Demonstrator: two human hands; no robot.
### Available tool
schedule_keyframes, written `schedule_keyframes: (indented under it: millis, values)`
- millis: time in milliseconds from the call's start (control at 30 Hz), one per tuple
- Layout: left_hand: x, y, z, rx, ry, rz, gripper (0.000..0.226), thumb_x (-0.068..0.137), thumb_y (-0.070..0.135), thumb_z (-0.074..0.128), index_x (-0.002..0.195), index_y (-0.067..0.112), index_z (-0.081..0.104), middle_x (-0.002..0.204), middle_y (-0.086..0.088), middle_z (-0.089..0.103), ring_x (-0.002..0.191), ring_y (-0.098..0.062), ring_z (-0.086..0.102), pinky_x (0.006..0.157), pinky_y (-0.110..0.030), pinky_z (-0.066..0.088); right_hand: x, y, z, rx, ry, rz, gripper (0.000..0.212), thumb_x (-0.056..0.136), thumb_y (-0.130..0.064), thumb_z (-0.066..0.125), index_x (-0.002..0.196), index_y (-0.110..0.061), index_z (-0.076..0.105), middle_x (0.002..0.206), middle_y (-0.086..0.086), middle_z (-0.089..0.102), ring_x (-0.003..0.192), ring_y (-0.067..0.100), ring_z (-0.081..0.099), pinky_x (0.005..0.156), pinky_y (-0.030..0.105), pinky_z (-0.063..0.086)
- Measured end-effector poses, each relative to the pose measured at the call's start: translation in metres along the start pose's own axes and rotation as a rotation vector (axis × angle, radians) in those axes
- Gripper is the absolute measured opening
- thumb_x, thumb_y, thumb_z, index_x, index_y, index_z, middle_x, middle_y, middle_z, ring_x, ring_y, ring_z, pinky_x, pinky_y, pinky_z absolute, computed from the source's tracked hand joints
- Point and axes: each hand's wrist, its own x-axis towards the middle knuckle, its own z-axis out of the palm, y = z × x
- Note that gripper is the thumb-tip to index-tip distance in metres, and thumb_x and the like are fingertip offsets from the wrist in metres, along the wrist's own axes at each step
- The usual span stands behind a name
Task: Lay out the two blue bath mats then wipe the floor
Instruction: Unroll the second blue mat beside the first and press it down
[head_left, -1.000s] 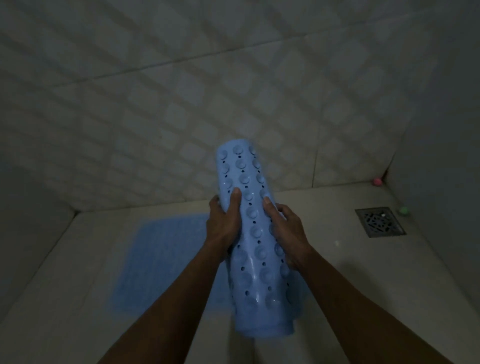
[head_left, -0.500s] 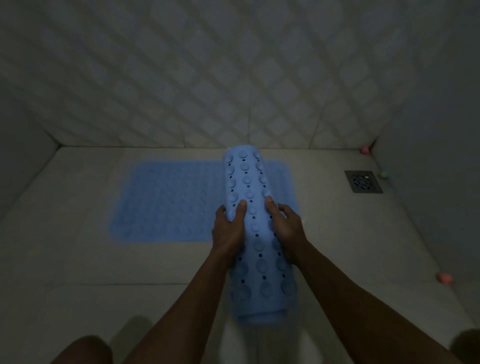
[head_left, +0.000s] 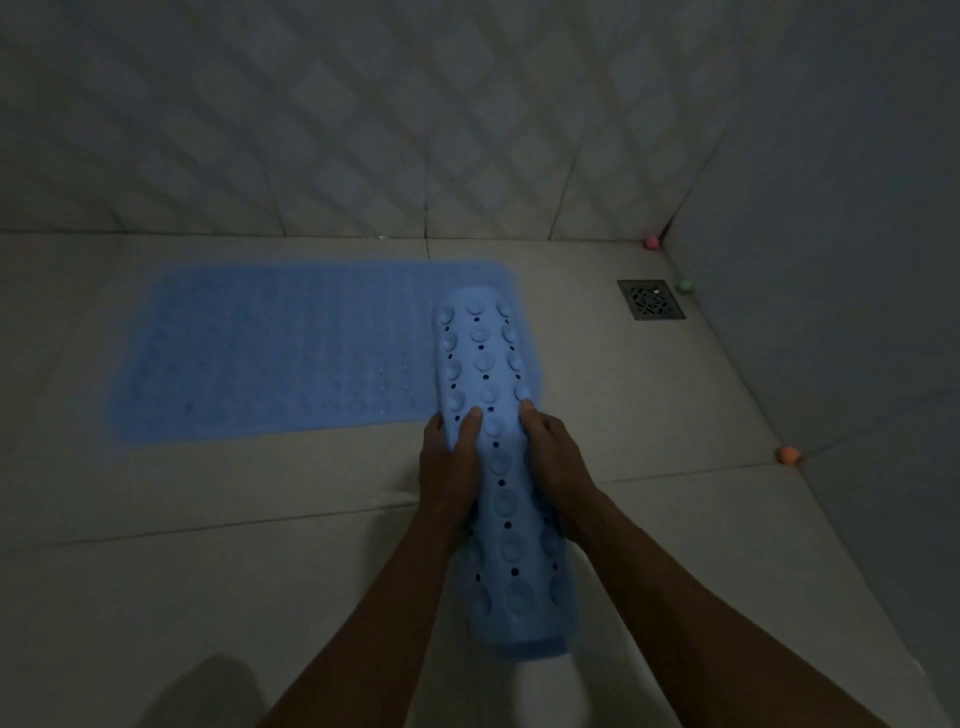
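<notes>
A dim bathroom corner seen from above, looking down past a person's two bare forearms. Pale tiled walls (head_left: 363, 130) with a diamond pattern meet a light tiled floor (head_left: 156, 571). One blue bath mat (head_left: 270, 353) already lies flat on the floor beside the back wall, stretching off to the left. The second blue bath mat, still a rolled tube (head_left: 498, 467) with its suction cups facing outward, is held lengthwise, pointing away from the person; its far end reaches over the right edge of the flat mat, though whether it touches it cannot be told. The left hand (head_left: 447, 467) curls around the left side of the roll with the thumb on top, and the right hand (head_left: 556, 462) grips the right side the same way, both near the roll's middle. To the right, a square floor drain (head_left: 650, 300) sits close to the corner. Three small balls lie along the right wall: a pink one (head_left: 651, 242) in the corner, a green one (head_left: 684, 286) just beside the drain, and an orange one (head_left: 787, 454) nearer the viewer. Judging by this, the task is roughly a third done: one mat is laid, the second needs unrolling and placing, and the floor wiping appears not yet begun; no cloth or mop is in sight.
</notes>
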Motion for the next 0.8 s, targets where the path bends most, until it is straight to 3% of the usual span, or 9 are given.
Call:
schedule_keyframes:
  millis: [67, 167, 233, 333, 500, 600, 700, 800]
  values:
    - [-0.003, -0.016, 0.008, -0.036, 0.037, -0.013, 0.070, 0.070, 0.064, 0.072, 0.131, 0.034, 0.059, 0.125, 0.003, 0.068, 0.108, -0.022, 0.069, 0.094, -0.050, 0.057, 0.005, 0.016, -0.009, 0.010, -0.010, 0.003, 0.100, 0.061, -0.099, 0.051, 0.135, -0.033, 0.058, 0.129, -0.001, 0.067, 0.111, 0.021, 0.068, 0.099, 0.045, 0.054]
    - [-0.011, -0.042, 0.019, -0.062, 0.080, -0.024, 0.033, 0.084, 0.046, 0.074, 0.114, 0.037, 0.061, 0.117, 0.001, 0.071, 0.101, -0.022, 0.072, 0.090, -0.048, 0.059, 0.012, 0.042, -0.024, 0.025, -0.041, 0.003, 0.097, 0.060, -0.099, 0.053, 0.131, -0.033, 0.059, 0.125, -0.001, 0.069, 0.107, 0.021, 0.070, 0.095, 0.045, 0.056]
    - [-0.017, -0.056, 0.027, -0.116, 0.087, -0.022, 0.027, 0.089, 0.037, 0.073, 0.113, 0.036, 0.059, 0.114, -0.001, 0.072, 0.097, -0.023, 0.073, 0.085, -0.045, 0.061, 0.019, 0.060, -0.033, 0.025, -0.048, 0.018, 0.098, 0.059, -0.100, 0.052, 0.131, -0.034, 0.059, 0.124, -0.001, 0.069, 0.107, 0.022, 0.070, 0.095, 0.045, 0.056]
    - [-0.032, -0.073, 0.041, -0.137, 0.118, -0.042, 0.041, 0.091, 0.031, 0.073, 0.126, 0.028, 0.053, 0.109, 0.000, 0.070, 0.093, -0.020, 0.072, 0.075, -0.036, 0.061, 0.031, 0.092, -0.050, 0.025, -0.077, 0.050, 0.101, 0.057, -0.101, 0.051, 0.133, -0.036, 0.057, 0.123, -0.001, 0.070, 0.105, 0.024, 0.070, 0.095, 0.046, 0.055]
    - [-0.056, -0.095, 0.059, -0.061, 0.140, -0.129, 0.061, 0.088, 0.040, 0.074, 0.140, 0.026, 0.046, 0.122, -0.006, 0.067, 0.098, -0.021, 0.070, 0.078, -0.037, 0.060, 0.009, 0.112, -0.076, 0.026, -0.100, 0.094, 0.104, 0.057, -0.100, 0.052, 0.133, -0.030, 0.059, 0.124, 0.000, 0.069, 0.104, 0.023, 0.071, 0.094, 0.045, 0.057]
    - [-0.057, -0.106, 0.063, 0.005, 0.147, -0.167, 0.075, 0.084, 0.049, 0.075, 0.146, 0.020, 0.043, 0.130, -0.008, 0.065, 0.104, -0.024, 0.069, 0.091, -0.046, 0.058, -0.007, 0.116, -0.084, -0.012, -0.133, 0.052, 0.100, 0.066, -0.098, 0.045, 0.134, -0.025, 0.061, 0.124, 0.001, 0.070, 0.104, 0.019, 0.070, 0.094, 0.043, 0.058]
    - [-0.056, -0.116, 0.062, 0.129, 0.131, -0.111, 0.096, 0.067, 0.069, 0.075, 0.145, 0.020, 0.048, 0.130, -0.006, 0.066, 0.107, -0.023, 0.070, 0.094, -0.048, 0.058, -0.025, 0.115, -0.086, -0.012, -0.138, 0.061, 0.099, 0.072, -0.095, 0.042, 0.144, -0.028, 0.050, 0.135, 0.001, 0.063, 0.110, 0.019, 0.065, 0.097, 0.038, 0.054]
    - [-0.054, -0.121, 0.062, 0.216, 0.088, -0.069, 0.084, 0.074, 0.072, 0.069, 0.141, 0.023, 0.054, 0.128, -0.003, 0.068, 0.107, -0.021, 0.070, 0.096, -0.047, 0.057, -0.035, 0.114, -0.090, -0.029, -0.097, 0.055, 0.081, 0.091, -0.077, 0.039, 0.151, -0.024, 0.040, 0.142, 0.004, 0.055, 0.120, 0.024, 0.059, 0.094, 0.031, 0.047]
